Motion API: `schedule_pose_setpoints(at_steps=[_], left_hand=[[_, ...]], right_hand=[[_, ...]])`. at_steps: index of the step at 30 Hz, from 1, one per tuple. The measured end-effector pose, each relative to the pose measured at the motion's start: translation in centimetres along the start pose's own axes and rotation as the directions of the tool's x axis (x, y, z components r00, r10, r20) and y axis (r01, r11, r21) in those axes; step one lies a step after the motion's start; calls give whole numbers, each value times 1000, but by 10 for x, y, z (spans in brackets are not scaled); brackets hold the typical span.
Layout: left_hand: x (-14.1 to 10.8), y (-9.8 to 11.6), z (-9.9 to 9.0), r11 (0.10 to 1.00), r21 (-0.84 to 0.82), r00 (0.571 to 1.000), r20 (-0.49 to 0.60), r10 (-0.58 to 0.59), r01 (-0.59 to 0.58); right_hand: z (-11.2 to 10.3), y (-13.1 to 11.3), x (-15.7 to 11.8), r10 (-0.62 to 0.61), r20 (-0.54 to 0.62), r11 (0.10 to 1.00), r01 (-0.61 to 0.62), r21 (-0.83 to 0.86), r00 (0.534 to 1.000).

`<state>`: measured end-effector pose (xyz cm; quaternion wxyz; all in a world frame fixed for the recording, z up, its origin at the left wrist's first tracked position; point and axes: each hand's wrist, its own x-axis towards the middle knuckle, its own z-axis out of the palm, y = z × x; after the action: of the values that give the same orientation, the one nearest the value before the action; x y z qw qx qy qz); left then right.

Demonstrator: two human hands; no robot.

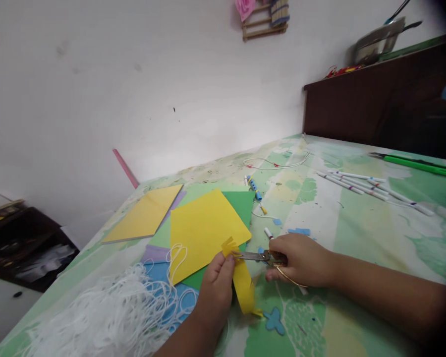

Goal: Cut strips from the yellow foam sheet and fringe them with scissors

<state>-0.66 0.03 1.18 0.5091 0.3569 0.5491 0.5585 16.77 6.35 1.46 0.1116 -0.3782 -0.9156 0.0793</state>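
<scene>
My left hand [220,280] pinches a yellow paper strip [244,287] whose top end is cut into a small fringe. The strip hangs down to the right, with notches along its edge. A pair of scissors [258,256] is gripped in my right hand [301,260], its blades pointing left and touching the strip beside my left fingertips. Just behind my hands lies a yellow sheet [204,228] over a green sheet [241,203]. A blue paper cutout [274,321] rests below the strip's lower end.
A heap of white string [107,317] spreads at the front left. Several white pens [371,188] and a green cutter [419,164] lie at the right. A yellow-orange pad [144,215] sits at the left edge. Beyond my right hand is a blue rolled-paper piece [255,188].
</scene>
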Motion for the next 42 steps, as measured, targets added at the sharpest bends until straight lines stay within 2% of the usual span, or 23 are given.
schedule_pose_setpoints(at_steps=[6,12,16,22,27,31,35,40,42], left_hand=[[0,1,0,999,31,1000,28,11,-12],[-1,1,4,989,137,996,-58,67,-59],[-1,3,3,989,143,998,-32,52,-47],[3,1,0,996,49,993,93,-77,73],[4,0,0,999,-6,996,80,-45,45],[3,3,2,997,24,993,95,-76,74],[2,5,4,999,26,998,57,-23,21],[1,8,2,997,79,994,105,-32,23],[0,9,2,994,112,996,86,-8,-2]], right_hand=[[0,0,1,18,3,1000,-18,-10,1000],[0,-1,0,19,2,999,-19,-35,1000],[0,-1,0,10,2,999,-10,-38,1000],[2,1,1,-10,2,999,10,-38,1000],[1,0,1,-5,6,1000,5,-30,1000],[1,0,2,1,15,999,0,-33,1000],[2,1,2,-11,4,999,11,-40,1000],[1,1,2,-19,10,999,20,-35,1000],[1,1,3,-21,10,999,21,-36,1000]])
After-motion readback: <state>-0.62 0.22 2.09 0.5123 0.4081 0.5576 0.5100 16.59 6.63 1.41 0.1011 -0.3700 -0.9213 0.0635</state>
